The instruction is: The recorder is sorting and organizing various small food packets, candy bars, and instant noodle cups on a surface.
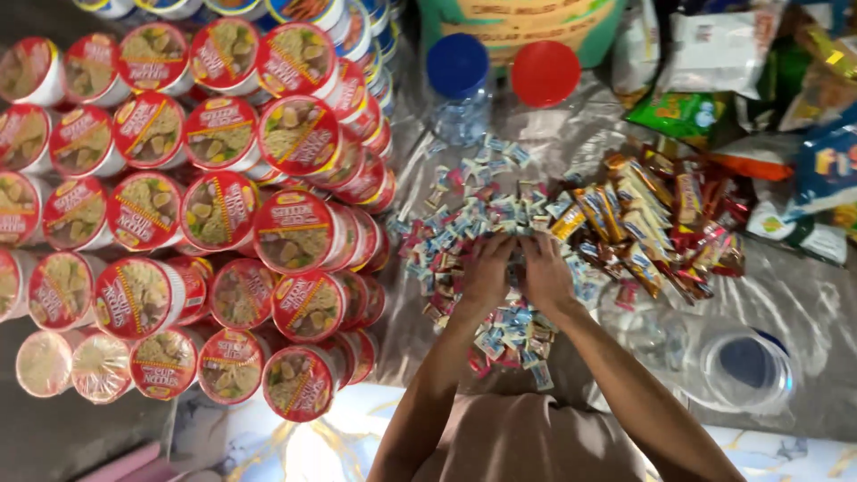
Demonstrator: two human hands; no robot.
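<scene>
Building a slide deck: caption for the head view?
Both hands gather small wrapped candies beside stacked noodle cups.

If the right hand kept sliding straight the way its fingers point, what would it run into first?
Probably more of the small wrapped candies that the right hand already rests in; farther along that line lies the blue-lidded jar, though depth is unclear.

Two bare forearms reached up from the bottom edge — no sleeves, no watch, no bands or rings that could be made out. The left hand [487, 268] and the right hand [544, 270] were ungloved, fingers slim, nails too small to judge. Below them showed a stretch of plain, dusty-pink cloth — a garment, its cut unclear.
</scene>
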